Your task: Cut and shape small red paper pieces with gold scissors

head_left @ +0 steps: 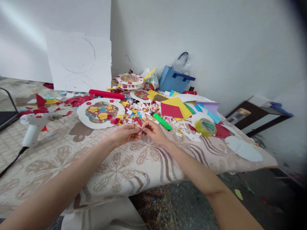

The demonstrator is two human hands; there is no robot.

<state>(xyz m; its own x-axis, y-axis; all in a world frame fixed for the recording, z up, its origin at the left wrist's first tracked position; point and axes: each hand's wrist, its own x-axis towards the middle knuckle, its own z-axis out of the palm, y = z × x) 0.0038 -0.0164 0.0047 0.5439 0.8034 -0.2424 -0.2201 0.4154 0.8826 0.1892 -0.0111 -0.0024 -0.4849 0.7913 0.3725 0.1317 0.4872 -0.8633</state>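
Note:
Over the near part of the table, my left hand (126, 134) and my right hand (154, 131) meet at the fingertips. Both are closed in a pinch, and whatever sits between the fingers is too small to make out. Just beyond them lies a heap of paper scraps (141, 110) in white, yellow, red and blue. A green box cutter (162, 121) rests close to my right hand. To the left of the heap lies a white scalloped disc (83, 119) with a clear middle and red and yellow paper flowers.
A white glue gun (32, 131) with a black cord stands at the left. Behind are a red roll (106, 94), a stacked flowered piece (129, 80) and a blue bag (174, 80). Coloured paper sheets (176, 108), yellow tape (205, 127) and white ovals (243, 148) lie right.

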